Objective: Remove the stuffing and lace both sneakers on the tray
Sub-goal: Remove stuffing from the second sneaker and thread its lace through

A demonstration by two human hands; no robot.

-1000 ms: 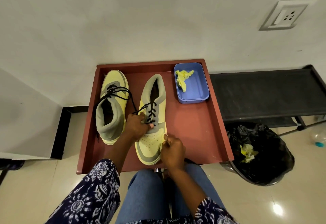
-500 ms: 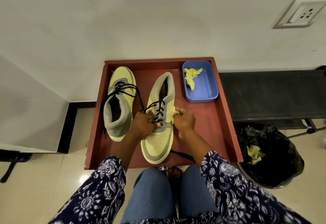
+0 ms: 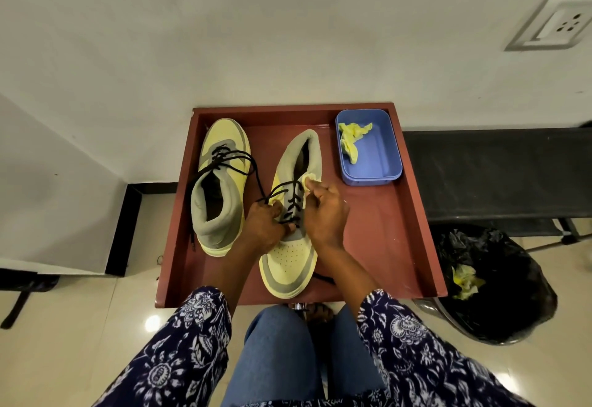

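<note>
Tray (image 3: 403, 214): two sneakers. Right sneaker (image 3: 290, 265) between both hands; left hand (image 3: 264, 227) pinches black lace (image 3: 290, 204) at eyelets, right hand (image 3: 325, 211) curled on its right edge. Left sneaker (image 3: 221, 182) lies just beyond left fingers.

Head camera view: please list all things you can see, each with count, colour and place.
tray: 1, red-brown, centre, against the wall
sneakers: 2, yellow and grey, on the tray; left sneaker toe away, right sneaker toe near
lace: black, on the right sneaker
blue tub: 1, tray's far right corner
yellow stuffing: 1 wad, in the tub
bin: 1, black bag, on the floor right, yellow paper inside
bench: 1, black, right
wall socket: 1, white, upper right
left hand, right hand: on the right sneaker's lacing
</note>
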